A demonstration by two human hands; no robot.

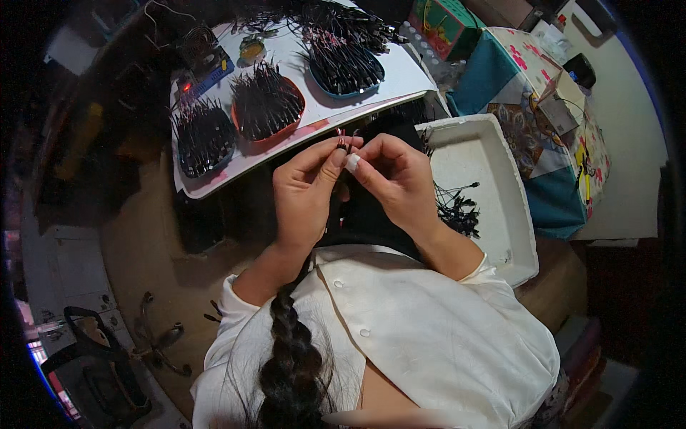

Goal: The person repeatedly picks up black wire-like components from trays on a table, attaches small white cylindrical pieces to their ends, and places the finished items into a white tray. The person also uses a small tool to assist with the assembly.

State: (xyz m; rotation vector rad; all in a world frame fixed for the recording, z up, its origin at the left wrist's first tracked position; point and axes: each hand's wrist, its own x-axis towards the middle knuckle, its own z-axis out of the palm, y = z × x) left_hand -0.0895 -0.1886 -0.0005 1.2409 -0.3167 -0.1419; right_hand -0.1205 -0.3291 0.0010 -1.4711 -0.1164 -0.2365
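My left hand [304,196] and my right hand [401,182] meet in front of the white table. Pinched between the fingertips of both is a thin black cable [344,145], its end split into fine wires, some of them reddish. White tape or a similar wrap covers my right thumb tip. Beyond my hands, bundles of short black cables stand in a red bowl [301,113], a blue bowl [350,94] and a dark bowl [204,174]. More loose black cables with plugs [461,214] lie beside my right wrist.
A white foam box [509,193] holds the loose cables on my right. On the table [418,79] sit a blue device with a red light [212,80], a yellowish roll [251,53] and a large cable heap [350,25]. Cloth-covered furniture [493,75] stands farther right.
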